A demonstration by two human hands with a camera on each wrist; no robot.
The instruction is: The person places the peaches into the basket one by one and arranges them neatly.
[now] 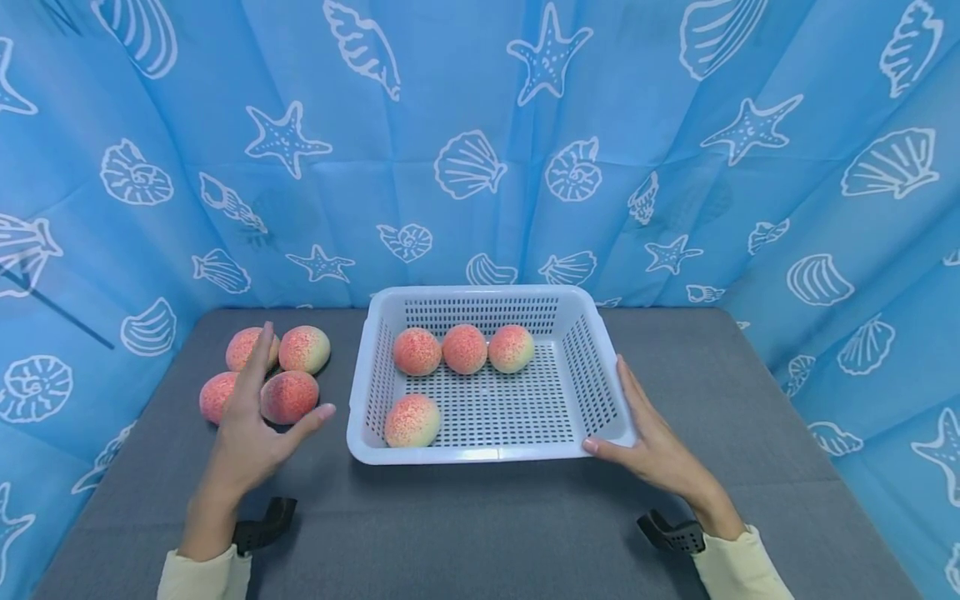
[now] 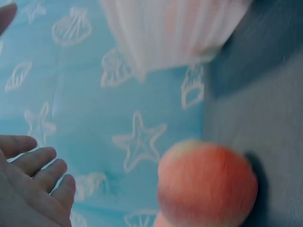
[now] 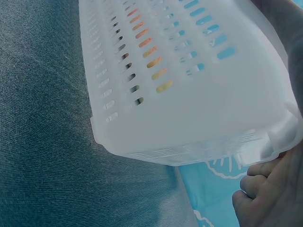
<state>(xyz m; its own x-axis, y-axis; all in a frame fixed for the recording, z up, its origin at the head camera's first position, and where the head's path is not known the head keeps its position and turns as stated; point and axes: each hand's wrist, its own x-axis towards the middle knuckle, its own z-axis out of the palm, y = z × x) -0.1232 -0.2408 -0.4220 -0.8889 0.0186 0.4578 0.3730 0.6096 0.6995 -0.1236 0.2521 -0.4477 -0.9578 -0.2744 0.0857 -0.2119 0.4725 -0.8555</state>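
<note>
A white perforated plastic basket (image 1: 495, 454) stands on the grey cloth. Inside, three pinkish peaches (image 1: 465, 349) line up towards the back, and another peach (image 1: 412, 421) lies at the front left. My right hand (image 1: 660, 450) holds the basket's front right corner, thumb on the near rim and fingers along the right side. Left of the basket, several loose peaches (image 1: 303, 349) sit in a cluster. Over them is my left hand (image 1: 247, 433), fingers extended and thumb spread, holding nothing. The left wrist view shows a peach (image 2: 208, 184) apart from that hand's fingers.
Grey cloth (image 1: 465, 533) covers the table. Behind it and at both sides hangs a blue curtain (image 1: 480, 233) with white shells and starfish. Black wrist straps (image 1: 671, 532) sit near the cream cuffs of both sleeves.
</note>
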